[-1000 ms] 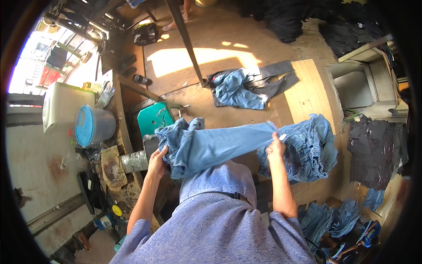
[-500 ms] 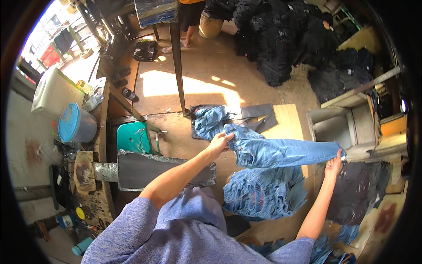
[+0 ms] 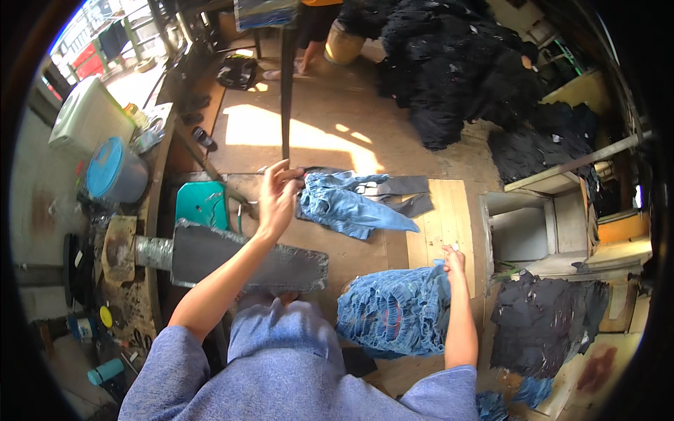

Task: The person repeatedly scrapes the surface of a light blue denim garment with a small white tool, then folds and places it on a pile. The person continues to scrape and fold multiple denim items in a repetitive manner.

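A pair of light blue jeans (image 3: 351, 207) lies spread on the floor ahead of me, on top of dark grey trousers (image 3: 407, 186). My left hand (image 3: 279, 200) is raised beside the waist end of the jeans, its fingers apart and holding nothing. Lower right, my right hand (image 3: 454, 261) hovers by the upper right corner of a thick stack of folded blue denim (image 3: 394, 312). Its fingers look loosely stretched, with a small pale spot at their tips that I cannot make out. The jeans' leg end points toward this hand, apart from it.
A padded dark board (image 3: 249, 256) juts out in front of me beside a green stool (image 3: 201, 205). Left stands a bench with a blue-lidded bucket (image 3: 112, 172). Black fabric heaps (image 3: 456, 70) fill the far right; dark cloth pieces (image 3: 547, 319) lie nearer. Another person (image 3: 319, 28) stands at the back.
The jeans, stretched between both hands before, have been let go onto the dark trousers on the floor. My left hand has moved left; my right hand has come left toward the denim stack.
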### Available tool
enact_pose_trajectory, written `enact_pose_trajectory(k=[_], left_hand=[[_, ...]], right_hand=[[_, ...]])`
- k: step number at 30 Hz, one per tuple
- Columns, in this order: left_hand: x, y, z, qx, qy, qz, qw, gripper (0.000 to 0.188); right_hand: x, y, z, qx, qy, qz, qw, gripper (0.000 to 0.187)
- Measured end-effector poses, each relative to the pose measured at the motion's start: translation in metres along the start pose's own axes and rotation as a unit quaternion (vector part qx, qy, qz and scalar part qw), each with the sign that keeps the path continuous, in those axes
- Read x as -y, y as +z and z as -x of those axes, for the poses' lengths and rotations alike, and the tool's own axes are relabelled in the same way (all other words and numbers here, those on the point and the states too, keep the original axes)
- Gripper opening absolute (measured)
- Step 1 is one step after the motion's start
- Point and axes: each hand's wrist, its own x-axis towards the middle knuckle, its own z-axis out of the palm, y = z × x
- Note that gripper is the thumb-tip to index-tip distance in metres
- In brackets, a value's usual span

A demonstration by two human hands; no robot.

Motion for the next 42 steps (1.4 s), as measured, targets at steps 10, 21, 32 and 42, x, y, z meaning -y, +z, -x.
enact_pose_trajectory(k=[10,21,32,42], left_hand=[[-0.051,-0.212,0.281,-0.106,0.078,-0.289,0.948,0.02],[-0.035,-0.34,0.506,-0.249,-0.313,-0.36,0.843,0.033],[0.088,-0.364,0.642,-0.46,-0.378,-0.232,0.769,0.033],[0.164,-0.361,0.703,-0.532,-0.398,-0.14,0.734,0.029]], right_hand=[[-0.001,0.307,0.19,0.028,-0.381,0.224,0.896,0.055],[-0.025,0.412,0.269,-0.057,-0.469,0.367,0.801,0.061],[-0.022,0.415,0.269,-0.052,-0.456,0.397,0.795,0.058],[-0.018,0.418,0.277,-0.094,-0.439,0.434,0.781,0.065]])
